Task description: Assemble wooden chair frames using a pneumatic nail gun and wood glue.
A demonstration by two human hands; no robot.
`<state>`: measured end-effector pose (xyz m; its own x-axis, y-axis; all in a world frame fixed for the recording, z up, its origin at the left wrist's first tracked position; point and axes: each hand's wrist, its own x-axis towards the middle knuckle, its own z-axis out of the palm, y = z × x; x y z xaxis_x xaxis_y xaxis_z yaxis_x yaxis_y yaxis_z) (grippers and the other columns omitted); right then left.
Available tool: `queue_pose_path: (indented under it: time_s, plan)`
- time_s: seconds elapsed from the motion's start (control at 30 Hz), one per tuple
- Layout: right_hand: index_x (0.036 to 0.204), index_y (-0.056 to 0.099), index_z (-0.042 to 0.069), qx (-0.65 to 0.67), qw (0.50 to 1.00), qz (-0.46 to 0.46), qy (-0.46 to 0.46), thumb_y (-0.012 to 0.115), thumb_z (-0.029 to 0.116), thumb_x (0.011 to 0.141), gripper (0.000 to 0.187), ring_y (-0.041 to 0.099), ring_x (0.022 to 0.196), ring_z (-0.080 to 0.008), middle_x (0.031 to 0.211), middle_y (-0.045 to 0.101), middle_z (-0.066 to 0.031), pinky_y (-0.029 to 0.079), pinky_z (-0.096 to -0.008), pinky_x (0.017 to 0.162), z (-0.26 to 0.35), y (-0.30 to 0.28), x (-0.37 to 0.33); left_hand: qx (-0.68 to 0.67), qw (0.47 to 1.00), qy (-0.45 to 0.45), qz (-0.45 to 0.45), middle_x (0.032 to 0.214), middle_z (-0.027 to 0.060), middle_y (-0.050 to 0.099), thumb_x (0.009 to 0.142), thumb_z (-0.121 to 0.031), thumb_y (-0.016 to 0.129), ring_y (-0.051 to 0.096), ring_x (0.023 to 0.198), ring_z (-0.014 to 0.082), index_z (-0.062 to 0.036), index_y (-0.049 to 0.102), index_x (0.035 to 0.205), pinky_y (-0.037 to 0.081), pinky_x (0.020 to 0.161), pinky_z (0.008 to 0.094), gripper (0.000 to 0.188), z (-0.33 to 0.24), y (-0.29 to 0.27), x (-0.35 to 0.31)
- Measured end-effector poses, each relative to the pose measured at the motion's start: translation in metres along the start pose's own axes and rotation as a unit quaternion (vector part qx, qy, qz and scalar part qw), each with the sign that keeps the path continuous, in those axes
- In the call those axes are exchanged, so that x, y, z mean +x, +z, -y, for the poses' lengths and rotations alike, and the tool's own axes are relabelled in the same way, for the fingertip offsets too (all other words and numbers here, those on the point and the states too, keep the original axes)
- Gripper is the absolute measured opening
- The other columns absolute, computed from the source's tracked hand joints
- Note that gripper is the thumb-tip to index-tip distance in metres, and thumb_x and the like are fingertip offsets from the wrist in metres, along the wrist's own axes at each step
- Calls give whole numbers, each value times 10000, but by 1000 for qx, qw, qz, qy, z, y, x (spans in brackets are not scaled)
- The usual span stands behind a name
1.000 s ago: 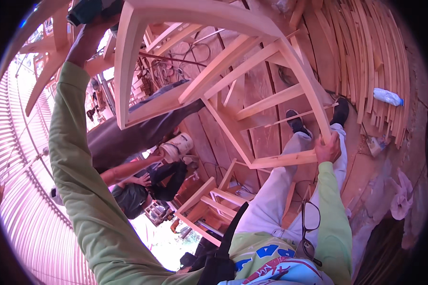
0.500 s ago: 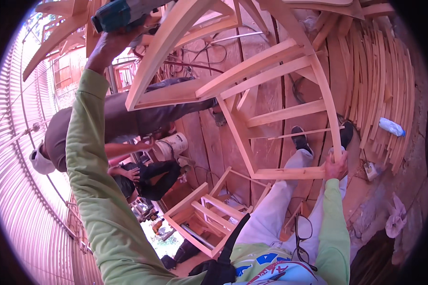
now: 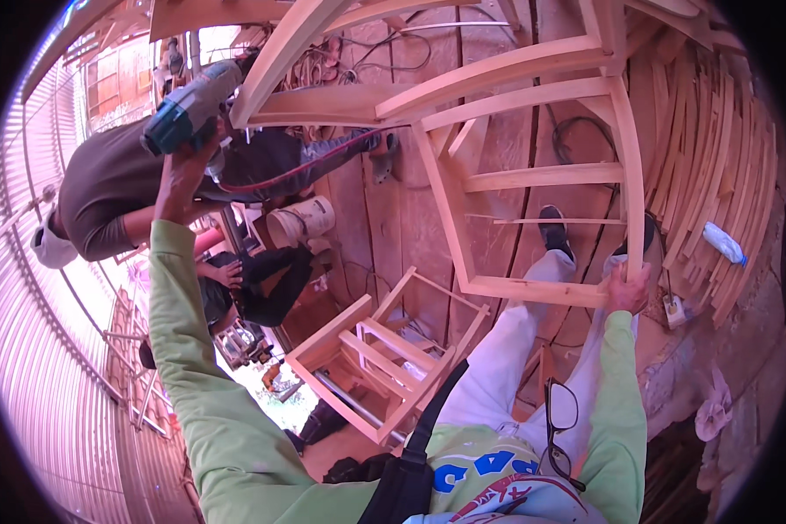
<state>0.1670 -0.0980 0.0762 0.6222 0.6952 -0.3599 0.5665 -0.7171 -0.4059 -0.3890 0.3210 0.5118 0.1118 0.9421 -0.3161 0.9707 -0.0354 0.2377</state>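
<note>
A teal and grey nail gun (image 3: pixel 192 105) with a red air hose (image 3: pixel 323 162) is in my raised left hand (image 3: pixel 189 168), whose fingers wrap its handle. The tool's nose end is close to the corner of a pale wooden chair frame (image 3: pixel 533 179), where a curved piece meets a straight rail (image 3: pixel 332 105); whether they touch I cannot tell. My right hand (image 3: pixel 629 289) is closed around the frame's near right corner. The frame is held tilted above my legs, and its far part runs out of view at the top.
A second wooden frame (image 3: pixel 393 351) stands at the near left. Beyond my left arm are a bending person (image 3: pixel 122 192), a seated person's dark-clad leg (image 3: pixel 275 284) and a white bucket (image 3: pixel 301 220). Curved wood strips (image 3: pixel 716 175) are piled at right, with a plastic bottle (image 3: pixel 725 243) on them.
My left hand has brought the nail gun down and nearer, from the upper edge to beside the frame's left corner. My right hand keeps its grip; the frame has shifted slightly in view.
</note>
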Motion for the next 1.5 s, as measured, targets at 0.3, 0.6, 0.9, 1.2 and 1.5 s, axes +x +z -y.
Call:
queue_pose_path:
  time_s: [0.3, 0.6, 0.9, 1.2, 1.5]
  plan:
    - [1105, 549, 55, -41, 997, -49, -47, 789, 435, 779, 555, 656, 887, -477, 941, 672, -236, 506, -567, 781, -17, 8, 4, -226, 966, -103, -76, 1061, 62, 677, 976, -76, 667, 661, 940, 155, 5, 597, 1196, 527, 860, 305, 245, -1, 49, -93]
    - [1213, 572, 49, -27, 999, 42, 4, 780, 446, 797, 612, 653, 1014, -457, 1094, 683, -251, 510, -536, 854, -28, 4, 13, -305, 927, -185, -116, 1069, 67, 652, 990, -76, 620, 672, 929, 171, -16, 537, 1226, 553, 852, 323, 257, 6, 124, -146]
    - [1135, 564, 41, -16, 999, 42, 1, 803, 419, 796, 561, 670, 975, -452, 1031, 689, -243, 520, -516, 842, -21, 9, 13, -315, 922, -226, -5, 1205, 106, 623, 1002, -86, 581, 636, 1028, 182, -15, 407, 1464, 509, 935, 315, 499, -40, 230, -203]
    - [1123, 590, 12, -29, 999, 30, -23, 829, 431, 778, 594, 685, 946, -439, 1009, 708, -237, 523, -496, 862, -22, 1, 25, -79, 993, 60, -67, 1251, 231, 549, 823, 104, 641, 554, 1092, 429, -82, 378, 1550, 461, 958, 476, 795, -78, 412, -174]
    - [1050, 574, 6, 25, 998, 26, -46, 838, 369, 760, 534, 673, 948, -444, 986, 693, -237, 516, -501, 863, -24, -6, 41, -48, 966, 197, -158, 1218, 198, 545, 723, 76, 635, 543, 1098, 402, -190, 512, 1485, 454, 966, 485, 817, -107, 461, -101]
